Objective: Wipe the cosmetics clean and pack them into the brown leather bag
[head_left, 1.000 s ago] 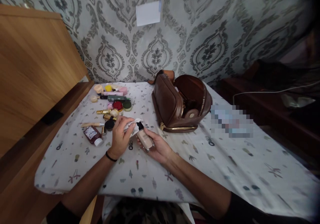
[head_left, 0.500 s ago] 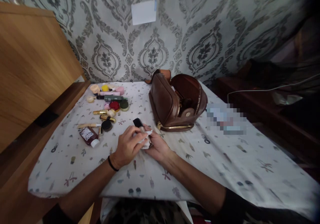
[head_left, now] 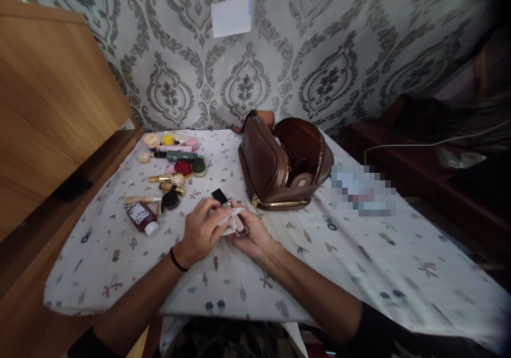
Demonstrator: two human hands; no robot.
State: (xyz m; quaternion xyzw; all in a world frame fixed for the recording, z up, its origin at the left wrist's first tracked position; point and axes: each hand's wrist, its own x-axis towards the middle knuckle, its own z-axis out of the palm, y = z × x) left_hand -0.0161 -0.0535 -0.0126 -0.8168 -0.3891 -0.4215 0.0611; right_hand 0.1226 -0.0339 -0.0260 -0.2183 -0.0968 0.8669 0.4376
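My left hand (head_left: 202,230) pinches a white tissue (head_left: 228,223), pressed against a small glass bottle (head_left: 240,227) with a black cap (head_left: 219,196). Around the bottle's other side curl the fingers of my right hand (head_left: 256,236), palm up. The cap points up and left, past my left fingertips; part of the bottle is hidden by the tissue. Just behind my hands stands a brown leather bag (head_left: 263,161), unzipped and open. Left of them lie a dark red bottle with a white cap (head_left: 142,217), a round black jar (head_left: 171,200) and gold tubes (head_left: 172,189).
Several jars and tubes, among them a red jar (head_left: 183,167) and a green tube (head_left: 181,156), cluster at the back left of the cloth-covered table (head_left: 343,278). A blurred-out item (head_left: 361,190) lies right of the bag. A wooden cabinet (head_left: 56,97) stands at the left.
My left hand and the tissue have shifted slightly left, and more of the bottle's lower part shows in my right hand. The other things stay in place.
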